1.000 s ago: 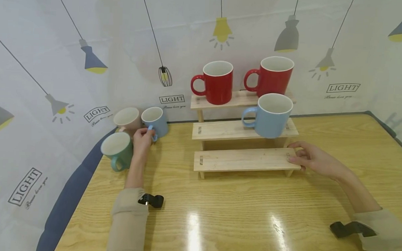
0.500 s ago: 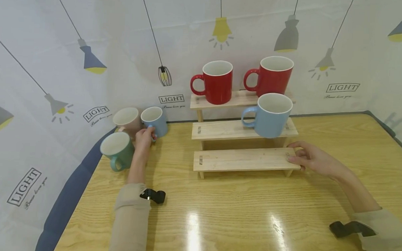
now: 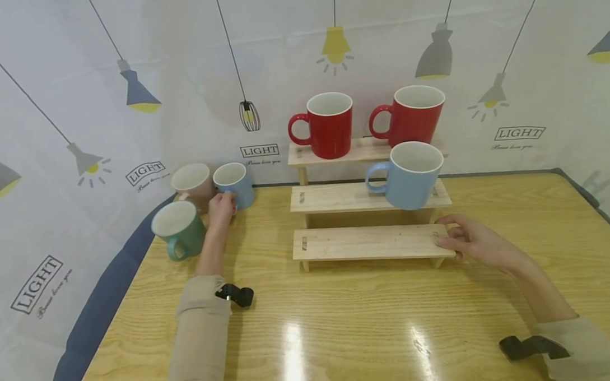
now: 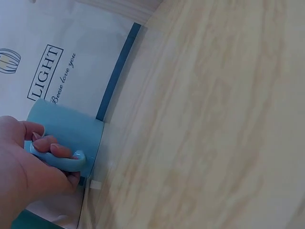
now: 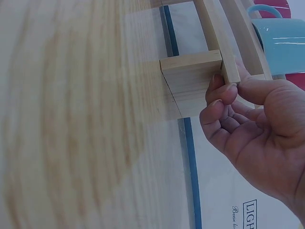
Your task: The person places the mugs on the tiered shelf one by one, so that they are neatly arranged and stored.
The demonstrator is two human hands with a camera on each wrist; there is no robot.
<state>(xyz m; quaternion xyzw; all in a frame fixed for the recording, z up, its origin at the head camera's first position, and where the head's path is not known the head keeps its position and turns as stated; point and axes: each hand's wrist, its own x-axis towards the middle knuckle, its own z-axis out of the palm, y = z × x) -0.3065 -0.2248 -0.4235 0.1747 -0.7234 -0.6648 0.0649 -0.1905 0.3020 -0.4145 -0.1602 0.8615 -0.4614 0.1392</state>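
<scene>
At the back left of the table stands a light blue mug [image 3: 241,189], and my left hand [image 3: 221,208] has its fingers curled through the handle [image 4: 62,161], as the left wrist view shows. Beside that hand are a pale pink mug [image 3: 194,182] and a green mug [image 3: 181,231]. My right hand [image 3: 477,241] pinches the right end of the bottom board of a three-step wooden rack [image 3: 363,244], thumb on top and fingers curled below. Two red mugs, one on the left [image 3: 330,127] and one on the right [image 3: 416,117], sit on the top step. Another light blue mug [image 3: 411,177] stands on the middle step's right part.
The wood-grain table [image 3: 331,320] extends in front of the rack. A white curtain [image 3: 284,55] printed with lamps hangs behind, close to the mugs and the rack. A dark blue edge [image 3: 102,295] borders the table's left side.
My left hand has shifted slightly, its fingers moving further around the blue mug's handle, and the forearm has moved a little right and forward. The mugs and my right hand stay in place.
</scene>
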